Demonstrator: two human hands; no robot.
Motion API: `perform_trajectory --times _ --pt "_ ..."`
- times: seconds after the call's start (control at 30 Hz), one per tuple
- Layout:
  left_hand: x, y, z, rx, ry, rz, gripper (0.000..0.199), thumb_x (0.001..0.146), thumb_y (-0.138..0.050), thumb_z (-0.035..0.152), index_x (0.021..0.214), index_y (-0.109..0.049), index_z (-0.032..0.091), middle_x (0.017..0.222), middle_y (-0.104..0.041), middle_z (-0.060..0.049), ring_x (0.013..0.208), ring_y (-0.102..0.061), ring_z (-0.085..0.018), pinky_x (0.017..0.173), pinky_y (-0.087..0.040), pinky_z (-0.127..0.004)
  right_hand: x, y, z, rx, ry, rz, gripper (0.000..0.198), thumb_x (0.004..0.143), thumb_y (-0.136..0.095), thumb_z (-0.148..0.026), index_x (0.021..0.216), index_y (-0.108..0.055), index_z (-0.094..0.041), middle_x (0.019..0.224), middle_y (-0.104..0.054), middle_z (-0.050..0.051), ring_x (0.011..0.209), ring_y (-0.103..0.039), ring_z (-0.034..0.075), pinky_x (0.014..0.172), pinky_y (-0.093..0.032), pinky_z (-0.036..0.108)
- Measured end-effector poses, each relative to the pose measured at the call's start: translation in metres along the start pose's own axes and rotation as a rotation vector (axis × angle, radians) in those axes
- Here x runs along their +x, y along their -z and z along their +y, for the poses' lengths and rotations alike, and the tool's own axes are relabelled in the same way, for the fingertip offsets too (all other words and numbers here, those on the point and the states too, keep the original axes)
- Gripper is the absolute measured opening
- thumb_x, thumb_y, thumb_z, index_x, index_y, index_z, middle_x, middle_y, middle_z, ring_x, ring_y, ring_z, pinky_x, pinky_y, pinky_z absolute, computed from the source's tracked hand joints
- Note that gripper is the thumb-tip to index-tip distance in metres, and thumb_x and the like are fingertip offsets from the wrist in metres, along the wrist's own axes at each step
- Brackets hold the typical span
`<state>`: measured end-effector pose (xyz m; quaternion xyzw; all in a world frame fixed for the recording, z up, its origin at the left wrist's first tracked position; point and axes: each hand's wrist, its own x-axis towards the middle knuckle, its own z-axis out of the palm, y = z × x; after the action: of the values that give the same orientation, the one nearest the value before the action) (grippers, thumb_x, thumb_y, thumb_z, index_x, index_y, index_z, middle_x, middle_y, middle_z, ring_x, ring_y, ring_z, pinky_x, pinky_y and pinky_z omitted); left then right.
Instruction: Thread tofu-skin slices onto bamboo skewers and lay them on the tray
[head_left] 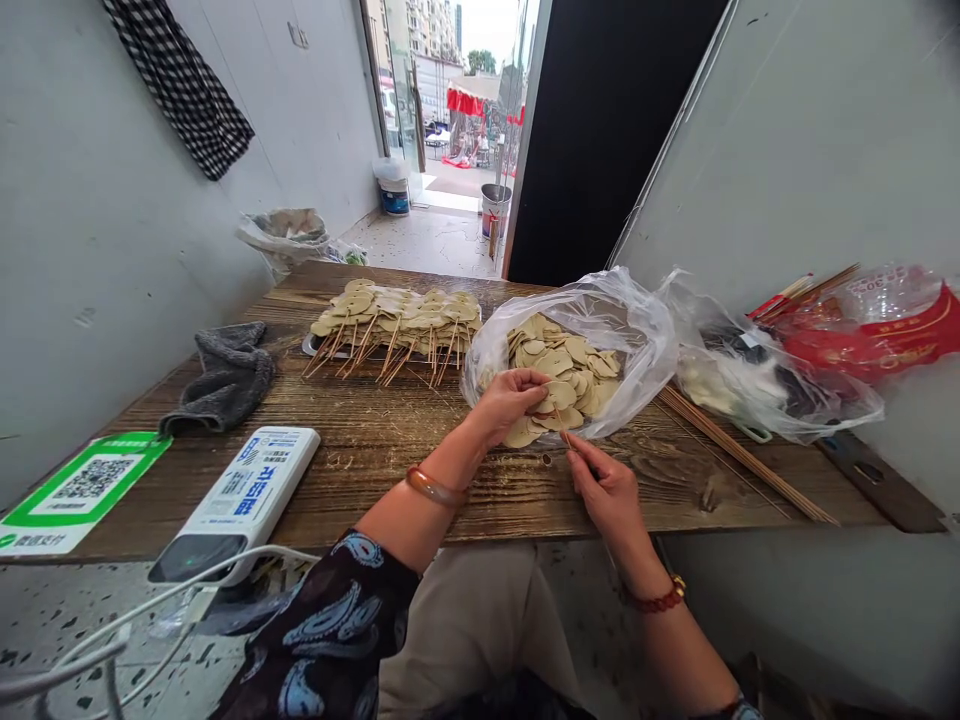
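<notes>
My left hand pinches a thin, pale tan, roundish slice by its left edge, at the front of an open clear plastic bag. More loose slices like it are piled in the bag. My right hand, fingers closed, grips a thin wooden skewer near its lower end. The skewer's upper end meets the held slice; whether it passes through I cannot tell. To the left, skewered slices lie stacked on a metal tray, their sticks pointing toward me.
Right of the bag lie a bundle of bare skewers, a plastic bag of dark and pale things and a dark flat blade. On the left are a grey cloth, a white power bank with cables and a green QR card.
</notes>
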<state>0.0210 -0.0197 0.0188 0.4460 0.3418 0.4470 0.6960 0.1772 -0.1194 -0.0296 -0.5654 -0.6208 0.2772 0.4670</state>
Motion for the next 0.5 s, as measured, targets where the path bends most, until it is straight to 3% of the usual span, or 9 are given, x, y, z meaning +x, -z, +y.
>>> perform_trajectory --times 0.27,0.5 --pt "0.0002 -0.0022 -0.0023 0.068 -0.032 0.005 0.014 0.069 -0.066 0.015 0.081 -0.061 0.011 0.06 -0.059 0.002 0.05 -0.054 -0.006 0.052 -0.047 -0.019 0.0014 -0.0013 0.0005 0.029 0.023 0.034 0.038 0.085 -0.052 -0.035 0.115 -0.067 -0.019 0.067 -0.069 0.002 0.062 -0.062 0.017 0.053 -0.049 0.026" --pt "0.0029 -0.0038 -0.0033 0.232 -0.124 0.053 0.013 0.068 -0.061 0.01 0.081 -0.062 0.01 0.063 -0.06 0.002 0.051 -0.052 -0.005 0.05 -0.043 -0.016 0.0035 -0.0006 0.0009 -0.013 -0.005 0.029 0.032 0.085 -0.051 -0.037 0.102 -0.071 -0.017 0.069 -0.068 0.002 0.056 -0.058 0.014 0.049 -0.042 0.023"
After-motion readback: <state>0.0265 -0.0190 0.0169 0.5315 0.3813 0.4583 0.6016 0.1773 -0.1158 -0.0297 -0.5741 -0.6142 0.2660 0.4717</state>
